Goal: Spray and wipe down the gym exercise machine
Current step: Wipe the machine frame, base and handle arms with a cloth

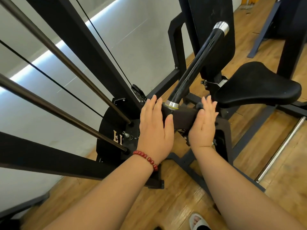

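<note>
Access is barred on the left by slanted guide rods [49, 106], centrally by the raised handle bar [197, 63] and rightward by the seat [259, 87]; open floor [166, 205] is left below.

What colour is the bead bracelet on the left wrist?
The bracelet is dark red; head view.

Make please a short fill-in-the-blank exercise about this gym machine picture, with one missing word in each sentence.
1. The red bead bracelet is on the person's ___ wrist.
2. The machine's seat is ___ in colour.
3. The floor is made of ___.
4. The long handle has a ___ ring at each end.
Missing words: left; black; wood; silver.
</note>
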### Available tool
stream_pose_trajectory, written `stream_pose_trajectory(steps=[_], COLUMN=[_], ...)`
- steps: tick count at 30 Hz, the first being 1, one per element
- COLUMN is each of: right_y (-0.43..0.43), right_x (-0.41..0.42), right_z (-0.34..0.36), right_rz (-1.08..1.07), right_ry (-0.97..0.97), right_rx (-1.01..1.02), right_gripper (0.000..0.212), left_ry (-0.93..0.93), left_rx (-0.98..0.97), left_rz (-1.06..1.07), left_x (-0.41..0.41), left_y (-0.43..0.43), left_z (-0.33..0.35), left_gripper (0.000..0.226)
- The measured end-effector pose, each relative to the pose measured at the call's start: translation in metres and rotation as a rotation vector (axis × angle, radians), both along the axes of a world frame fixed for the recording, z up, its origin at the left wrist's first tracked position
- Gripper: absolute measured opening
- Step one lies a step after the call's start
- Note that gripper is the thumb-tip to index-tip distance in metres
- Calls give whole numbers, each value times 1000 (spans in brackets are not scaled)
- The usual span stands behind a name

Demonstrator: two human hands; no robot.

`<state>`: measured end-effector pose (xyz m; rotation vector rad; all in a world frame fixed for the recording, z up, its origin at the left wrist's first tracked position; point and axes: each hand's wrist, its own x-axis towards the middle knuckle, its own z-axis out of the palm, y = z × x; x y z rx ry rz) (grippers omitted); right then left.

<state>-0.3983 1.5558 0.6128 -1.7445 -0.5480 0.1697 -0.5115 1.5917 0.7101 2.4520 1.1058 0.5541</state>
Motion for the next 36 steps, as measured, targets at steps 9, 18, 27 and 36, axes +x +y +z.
stream_pose_trajectory(steps=[9, 18, 27, 36], right_y=[-2, 1, -3, -5], right_x=[-8, -7, 21, 28], right_z=[6, 6, -17, -30], right_rz=[140, 132, -13, 32], right_ry=[-191, -159, 40, -3], right_rx=[43, 72, -115, 26], right_gripper=[53, 50, 52, 61], left_ry=[70, -18, -4, 95], left_rx=[367, 411, 439, 453], left_rz=[-323, -302, -290, -234], left_x=[26, 30, 32, 32], left_y=[15, 18, 19, 16], left_z=[9, 0, -2, -1], left_gripper=[36, 31, 31, 31])
